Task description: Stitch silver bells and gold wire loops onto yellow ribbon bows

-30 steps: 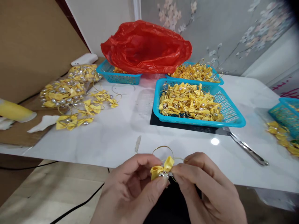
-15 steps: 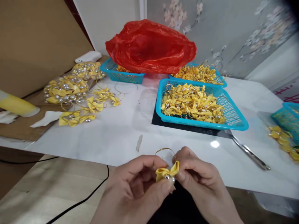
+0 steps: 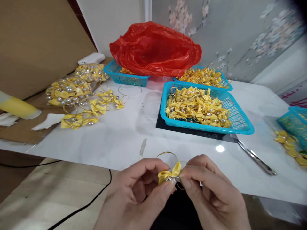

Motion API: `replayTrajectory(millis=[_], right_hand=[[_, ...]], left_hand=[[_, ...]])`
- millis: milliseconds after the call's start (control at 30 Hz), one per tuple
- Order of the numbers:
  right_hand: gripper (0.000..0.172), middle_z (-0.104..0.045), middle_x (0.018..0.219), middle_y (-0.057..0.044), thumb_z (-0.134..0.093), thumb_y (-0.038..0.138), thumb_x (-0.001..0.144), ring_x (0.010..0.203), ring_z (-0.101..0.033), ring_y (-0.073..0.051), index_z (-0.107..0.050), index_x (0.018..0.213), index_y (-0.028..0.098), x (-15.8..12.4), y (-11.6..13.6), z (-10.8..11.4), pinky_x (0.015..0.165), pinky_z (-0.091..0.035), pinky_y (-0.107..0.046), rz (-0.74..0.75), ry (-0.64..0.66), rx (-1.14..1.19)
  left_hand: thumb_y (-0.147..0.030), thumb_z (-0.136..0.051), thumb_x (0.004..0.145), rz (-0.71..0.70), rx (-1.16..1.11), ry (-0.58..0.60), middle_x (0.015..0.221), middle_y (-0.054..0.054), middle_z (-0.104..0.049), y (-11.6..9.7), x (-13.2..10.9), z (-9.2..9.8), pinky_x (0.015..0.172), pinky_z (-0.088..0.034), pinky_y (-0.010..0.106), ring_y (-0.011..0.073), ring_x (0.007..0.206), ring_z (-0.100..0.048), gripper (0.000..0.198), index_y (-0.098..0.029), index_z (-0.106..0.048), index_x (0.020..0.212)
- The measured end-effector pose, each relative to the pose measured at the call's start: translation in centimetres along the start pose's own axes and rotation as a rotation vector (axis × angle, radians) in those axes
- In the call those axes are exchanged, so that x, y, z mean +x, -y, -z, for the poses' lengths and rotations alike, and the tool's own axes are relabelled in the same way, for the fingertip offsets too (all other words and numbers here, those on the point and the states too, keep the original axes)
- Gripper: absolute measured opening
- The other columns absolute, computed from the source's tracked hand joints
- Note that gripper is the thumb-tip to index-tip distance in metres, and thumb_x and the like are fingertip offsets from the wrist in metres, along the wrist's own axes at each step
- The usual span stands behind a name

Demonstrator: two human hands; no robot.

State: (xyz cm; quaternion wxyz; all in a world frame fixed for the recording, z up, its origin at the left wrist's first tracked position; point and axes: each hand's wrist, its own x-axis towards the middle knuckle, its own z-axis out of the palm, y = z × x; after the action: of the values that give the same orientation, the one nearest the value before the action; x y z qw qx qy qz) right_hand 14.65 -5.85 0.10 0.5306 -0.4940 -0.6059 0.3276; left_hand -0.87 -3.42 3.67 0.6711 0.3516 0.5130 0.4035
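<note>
Between thumb and fingers, my left hand (image 3: 141, 191) pinches a yellow ribbon bow (image 3: 177, 168) with shiny silver beads (image 3: 170, 179) at its middle. A thin gold cord (image 3: 165, 152) loops up behind the bow. Close on the bow's right side, my right hand (image 3: 211, 188) has thumb and forefinger pressed together on a thin strand, apparently part of the gold cord; its far end is hidden by the fingers. Both hands are above the near table edge.
A blue basket (image 3: 242, 126) heaped with yellow beaded bows stands ahead. Metal tweezers (image 3: 257, 158) lie to its right. Several loose bows (image 3: 96, 107) and bagged bows (image 3: 68, 91) are at left. A red plastic bag (image 3: 155, 48) rests at the back by more baskets.
My right hand has drawn slightly away to the right from the bow, and a strand now shows between them. My left hand keeps its hold, shifted slightly left.
</note>
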Motion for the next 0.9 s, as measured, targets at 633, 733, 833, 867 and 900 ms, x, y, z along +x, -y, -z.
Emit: replayTrajectory(millis=[633,733,833,867,900], right_hand=[[0.024,-0.025,0.063,0.008,-0.079,0.015,0.074,0.048,-0.025,-0.002,-0.055,0.071,0.017,3.8,-2.8,9.2,0.045,-0.039,-0.014,-0.328,-0.498,0.679],[0.029,-0.021,0.061,0.007,-0.076,0.02,0.076,0.048,-0.017,-0.004,-0.051,0.061,0.021,3.7,-3.8,12.0,0.037,-0.026,-0.026,-0.227,-0.549,0.437],[0.03,-0.018,0.064,0.007,-0.078,0.026,0.073,0.047,-0.012,-0.004,-0.051,0.059,0.024,3.4,-4.4,13.3,0.036,-0.007,-0.032,-0.253,-0.452,0.338],[0.03,-0.017,0.064,0.007,-0.077,0.027,0.073,0.047,-0.012,-0.004,-0.051,0.059,0.024,3.4,-4.4,13.5,0.037,-0.004,-0.033,-0.27,-0.428,0.318],[0.03,-0.017,0.064,0.007,-0.075,0.026,0.075,0.046,-0.012,-0.003,-0.05,0.059,0.024,3.4,-4.4,13.6,0.037,-0.002,-0.032,-0.277,-0.413,0.298]], left_hand=[[-0.025,-0.09,0.065,0.239,-0.309,0.15,0.07,0.001,-0.073,-0.5,0.7,1.2,0.062,-0.054,0.016,0.0101,0.063,-0.065,0.023,-0.018,-0.079,0.083],[-0.024,-0.091,0.064,0.265,-0.33,0.158,0.07,0.001,-0.074,-0.5,0.6,1.2,0.061,-0.054,0.015,0.0099,0.062,-0.066,0.023,-0.018,-0.079,0.082],[-0.023,-0.091,0.064,0.279,-0.335,0.17,0.071,0.001,-0.074,-0.5,0.7,1.0,0.061,-0.055,0.016,0.0103,0.062,-0.067,0.022,-0.017,-0.078,0.081],[-0.022,-0.091,0.064,0.283,-0.338,0.171,0.071,0.001,-0.074,-0.5,0.7,0.9,0.061,-0.055,0.016,0.0104,0.062,-0.067,0.021,-0.018,-0.078,0.08],[-0.021,-0.091,0.065,0.285,-0.343,0.171,0.071,0.001,-0.075,-0.5,0.7,0.9,0.06,-0.055,0.016,0.0104,0.061,-0.067,0.02,-0.018,-0.078,0.08]])
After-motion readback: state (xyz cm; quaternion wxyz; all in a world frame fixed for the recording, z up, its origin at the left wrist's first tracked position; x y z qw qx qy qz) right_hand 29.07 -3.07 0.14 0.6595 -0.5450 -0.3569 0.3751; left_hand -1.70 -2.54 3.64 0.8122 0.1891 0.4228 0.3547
